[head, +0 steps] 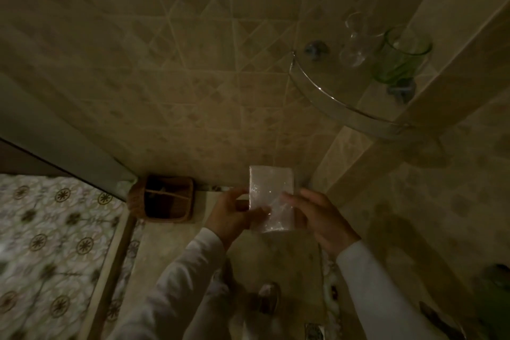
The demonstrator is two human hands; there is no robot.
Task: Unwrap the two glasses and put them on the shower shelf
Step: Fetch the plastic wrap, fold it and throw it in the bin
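**Both glasses on the corner shelf, wrapping held in two hands**

Head view: In the upper right of the frame a curved glass shower shelf point(331, 98) sits in the corner of the tiled walls. Two glasses stand on it side by side: a clear glass point(354, 41) toward the left and a green glass point(400, 55) just to its right, closest to the corner. Both are bare of wrapping.

Low in the centre of the frame, the person holds a flat, folded piece of clear bubble wrap point(270, 196) upright between both hands. The left hand point(234, 214) grips its left edge, thumb across the front. The right hand point(320, 215) pinches the right edge with its fingertips, the other fingers loosely spread. Both arms wear pale long sleeves point(380, 279).

Left of the hands, on the floor against the wall, stands a small woven basket point(165, 199) with a divider inside. The lower left of the frame shows patterned floor tiles point(52, 243) beyond a raised step. The scene is dim, and finer details of the wrap are hard to make out.
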